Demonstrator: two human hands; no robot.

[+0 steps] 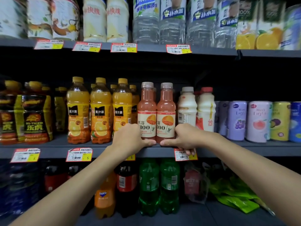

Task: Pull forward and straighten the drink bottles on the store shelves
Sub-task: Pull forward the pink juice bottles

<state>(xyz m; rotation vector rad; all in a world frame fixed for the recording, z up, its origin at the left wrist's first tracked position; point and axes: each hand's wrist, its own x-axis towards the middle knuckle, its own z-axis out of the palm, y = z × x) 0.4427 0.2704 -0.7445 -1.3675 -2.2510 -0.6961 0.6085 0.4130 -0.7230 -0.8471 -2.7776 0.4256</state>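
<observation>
**Two pink bottles squared at the shelf lip**

The left hand (130, 137) gripped the foot of the left pink bottle (147, 111), thumb laid across its front. The right hand (184, 137) held the right pink bottle (166, 111) likewise, its lower fingers curled over a price tag (182, 155). Both bottles stood upright, touching, labels forward, at the front of the middle shelf (53, 152). This pair looked nearly faced; the next move likely called for letting go gently and shifting to the white bottles (187, 105) alongside. The dark metal shelving also carried orange juice bottles (101, 111), cans (237, 119), and green soda bottles (149, 185) below.
</observation>
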